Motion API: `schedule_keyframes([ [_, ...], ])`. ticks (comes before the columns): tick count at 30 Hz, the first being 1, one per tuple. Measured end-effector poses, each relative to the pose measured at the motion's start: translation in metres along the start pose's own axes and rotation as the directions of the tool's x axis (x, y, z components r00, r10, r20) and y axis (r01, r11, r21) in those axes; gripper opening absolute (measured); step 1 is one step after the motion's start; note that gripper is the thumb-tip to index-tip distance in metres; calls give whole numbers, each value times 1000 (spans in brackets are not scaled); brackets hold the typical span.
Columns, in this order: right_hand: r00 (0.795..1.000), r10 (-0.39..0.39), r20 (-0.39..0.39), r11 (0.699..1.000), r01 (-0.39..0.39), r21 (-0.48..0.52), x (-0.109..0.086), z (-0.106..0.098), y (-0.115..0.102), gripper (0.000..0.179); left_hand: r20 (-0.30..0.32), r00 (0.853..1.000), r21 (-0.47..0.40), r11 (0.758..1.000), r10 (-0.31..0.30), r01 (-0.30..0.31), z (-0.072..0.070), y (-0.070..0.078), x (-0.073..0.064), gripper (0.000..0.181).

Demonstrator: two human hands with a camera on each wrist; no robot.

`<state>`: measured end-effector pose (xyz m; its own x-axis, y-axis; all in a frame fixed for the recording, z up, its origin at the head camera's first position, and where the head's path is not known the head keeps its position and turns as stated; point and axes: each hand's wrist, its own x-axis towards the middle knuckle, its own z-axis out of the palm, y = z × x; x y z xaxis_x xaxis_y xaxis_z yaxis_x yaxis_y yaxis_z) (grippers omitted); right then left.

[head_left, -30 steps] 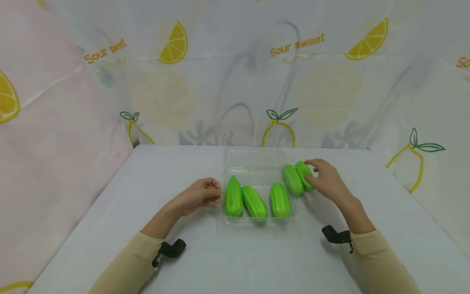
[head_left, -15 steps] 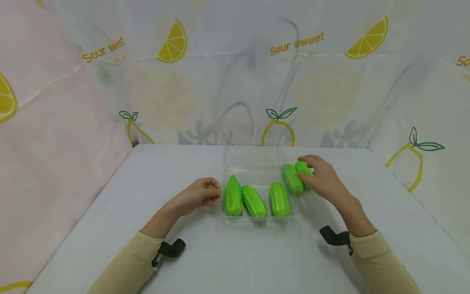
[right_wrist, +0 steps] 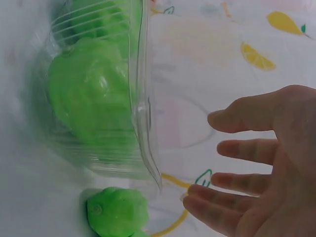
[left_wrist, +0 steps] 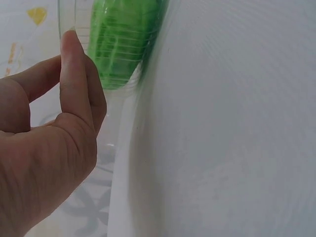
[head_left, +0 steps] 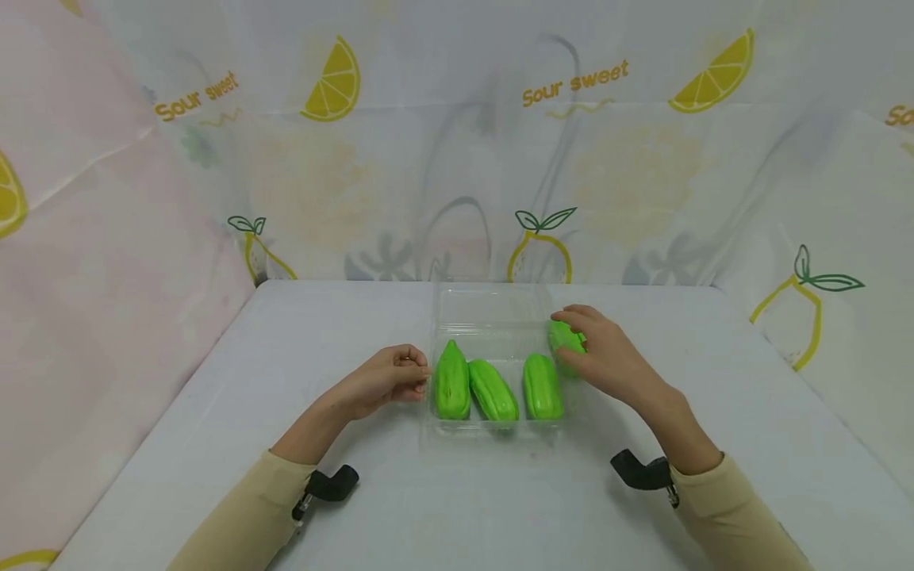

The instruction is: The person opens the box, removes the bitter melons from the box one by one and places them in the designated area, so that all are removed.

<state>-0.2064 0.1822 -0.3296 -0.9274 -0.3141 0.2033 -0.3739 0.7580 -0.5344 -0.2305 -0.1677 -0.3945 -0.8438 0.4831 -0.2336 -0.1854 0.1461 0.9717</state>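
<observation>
A clear plastic box point(head_left: 512, 371) lies with its lid point(head_left: 493, 305) swung back. In the head view it contains three green ridged gourds: a pointed one point(head_left: 452, 385) at the left, a slanted one point(head_left: 493, 390) beside it, and another point(head_left: 543, 387) to the right. My left hand point(head_left: 385, 382) pinches the box's left rim, as the left wrist view also shows. My right hand point(head_left: 610, 357), fingers spread, hovers over a gourd point(head_left: 566, 336) outside the box's right side and hides the second gourd there. In the right wrist view, nothing lies between the fingers.
A white cloth covers the table point(head_left: 457, 507). Behind it hangs a lemon-print curtain point(head_left: 400, 159), which also runs along both sides. Each wrist carries a black camera mount, the left one point(head_left: 334, 482) and the right one point(head_left: 641, 469), low over the table.
My right hand has moved left, from the outer gourd to above the inner one beside the box. The left hand has stayed at the box's rim, and the gourds have not moved.
</observation>
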Motion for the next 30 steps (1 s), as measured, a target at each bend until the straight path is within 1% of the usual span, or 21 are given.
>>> schedule_keyframes([
  [5, 999, -3, 38, 1000, 2, 28, -1, 5, -7, 48, 1, 1000, 5, 1000, 4, -4, -1, 1, -1, 16],
  [10, 996, -25, 81, 999, 22, 41, -4, 13, -12, 49, 7, 1000, 5, 1000, 4, -4, -1, 0, -2, 16],
  [15, 995, -62, 84, 998, 64, -16, -7, 22, -16, 42, 4, 1000, 3, 1000, 2, -2, 0, -2, -2, 15],
  [17, 994, -65, 91, 996, 70, -46, -8, 25, -17, 40, 0, 1000, 5, 1000, 2, -2, 0, -3, -2, 14],
  [24, 992, -23, 124, 989, 41, -144, -13, 29, -23, 39, 1, 1000, 12, 1000, 7, -7, 1, -2, -3, 16],
  [30, 990, 12, 139, 984, 13, -179, -15, 29, -27, 40, 6, 1000, 8, 1000, 12, -12, 2, 0, -3, 16],
])
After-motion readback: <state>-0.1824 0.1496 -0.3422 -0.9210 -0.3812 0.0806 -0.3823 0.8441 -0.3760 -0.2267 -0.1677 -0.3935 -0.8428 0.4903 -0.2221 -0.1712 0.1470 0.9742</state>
